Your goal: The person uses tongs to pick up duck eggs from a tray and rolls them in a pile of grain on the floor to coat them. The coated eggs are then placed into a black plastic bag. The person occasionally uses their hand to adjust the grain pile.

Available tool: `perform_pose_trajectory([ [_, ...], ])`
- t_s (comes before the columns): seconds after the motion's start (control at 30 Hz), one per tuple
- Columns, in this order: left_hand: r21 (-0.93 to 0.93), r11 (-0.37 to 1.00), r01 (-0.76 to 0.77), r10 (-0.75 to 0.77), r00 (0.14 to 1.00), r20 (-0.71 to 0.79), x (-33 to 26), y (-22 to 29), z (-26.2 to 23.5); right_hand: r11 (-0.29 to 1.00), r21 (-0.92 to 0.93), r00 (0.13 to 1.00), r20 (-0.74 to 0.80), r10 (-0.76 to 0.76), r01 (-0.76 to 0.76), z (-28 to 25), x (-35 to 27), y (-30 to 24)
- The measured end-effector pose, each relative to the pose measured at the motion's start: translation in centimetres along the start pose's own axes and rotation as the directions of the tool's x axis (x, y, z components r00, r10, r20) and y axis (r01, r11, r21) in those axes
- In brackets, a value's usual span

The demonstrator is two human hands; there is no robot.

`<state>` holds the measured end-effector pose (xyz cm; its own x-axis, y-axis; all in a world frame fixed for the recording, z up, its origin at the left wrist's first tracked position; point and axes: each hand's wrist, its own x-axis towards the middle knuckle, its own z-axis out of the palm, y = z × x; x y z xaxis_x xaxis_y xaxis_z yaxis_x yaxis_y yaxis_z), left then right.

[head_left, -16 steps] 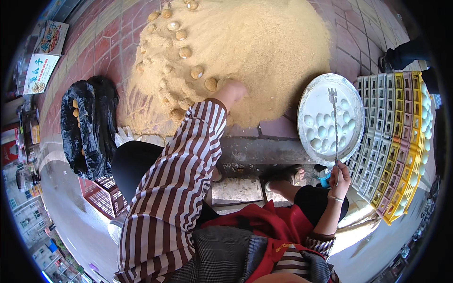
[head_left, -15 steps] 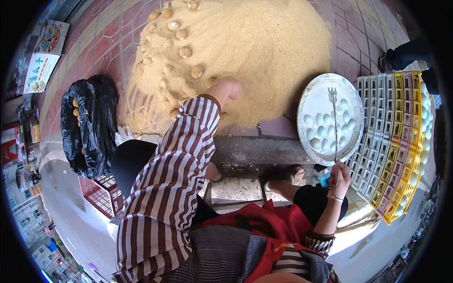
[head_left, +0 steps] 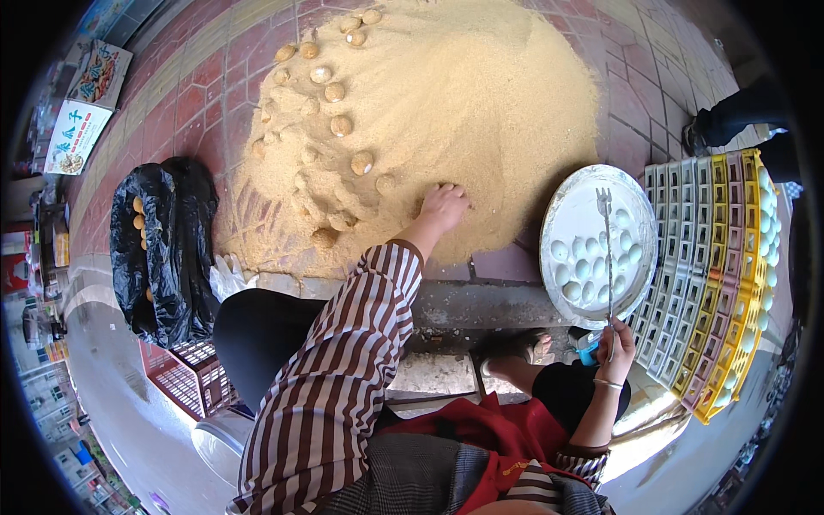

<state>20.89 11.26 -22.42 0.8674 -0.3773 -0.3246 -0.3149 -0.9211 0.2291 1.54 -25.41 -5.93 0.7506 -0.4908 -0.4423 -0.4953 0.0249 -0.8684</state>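
Setting: red brick paving (head_left: 215, 94), upper frame, bearing a sawdust heap (head_left: 481, 94) studded with coated eggs (head_left: 361, 162). Left hand (head_left: 444, 206), centre: had shifted right from the coated eggs onto bare sawdust, fingers together, pressed down. Right hand (head_left: 614, 345), lower right: clamped on a long fork (head_left: 606, 249) over the white basin (head_left: 562, 206) of eggs, unchanged. Stacked trays (head_left: 712, 283), right.

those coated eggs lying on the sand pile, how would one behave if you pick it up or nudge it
The coated eggs look rounded, so a nudged one would probably roll down the sand pile. The crumbly coating likely sheds grains and feels gritty rather than slippery. Being eggs, they are probably fragile under a hard squeeze.
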Motion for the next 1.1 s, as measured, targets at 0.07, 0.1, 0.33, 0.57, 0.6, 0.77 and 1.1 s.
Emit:
perform_pose_trajectory([
  [0.07,0.046,0.998,0.034,-0.036,0.999,0.034,0.7,-3.0,0.0,1.0,0.009,1.0,-0.014,-0.017,0.017,0.1,0.1,-0.2],
  [0.1,0.113,0.992,0.054,-0.056,0.998,0.015,0.6,-4.8,-0.1,1.0,-0.006,1.0,-0.027,-0.006,0.006,0.3,0.1,-0.2],
  [0.33,0.365,0.853,0.373,-0.371,0.925,-0.079,-1.3,-14.8,-6.0,0.999,-0.013,0.999,0.034,-0.029,0.03,1.0,0.2,-0.6],
  [0.57,0.084,0.993,0.079,-0.069,0.991,-0.118,1.1,-7.5,-4.2,1.0,-0.019,0.999,0.037,-0.018,0.019,1.3,0.6,-0.5],
  [0.6,0.014,0.999,0.044,-0.043,0.998,-0.053,1.8,-6.9,-3.5,1.0,-0.021,1.0,0.017,-0.021,0.022,1.2,0.7,-0.4],
  [0.77,-0.041,0.963,0.268,-0.259,0.953,0.158,4.9,-9.0,-3.6,1.0,-0.024,0.997,-0.071,0.005,-0.007,0.5,1.5,0.3],
  [1.1,0.086,0.739,0.668,-0.673,0.738,0.051,5.3,-23.2,-7.3,1.0,-0.017,0.999,-0.04,-0.019,0.018,1.2,1.7,-0.5],
])
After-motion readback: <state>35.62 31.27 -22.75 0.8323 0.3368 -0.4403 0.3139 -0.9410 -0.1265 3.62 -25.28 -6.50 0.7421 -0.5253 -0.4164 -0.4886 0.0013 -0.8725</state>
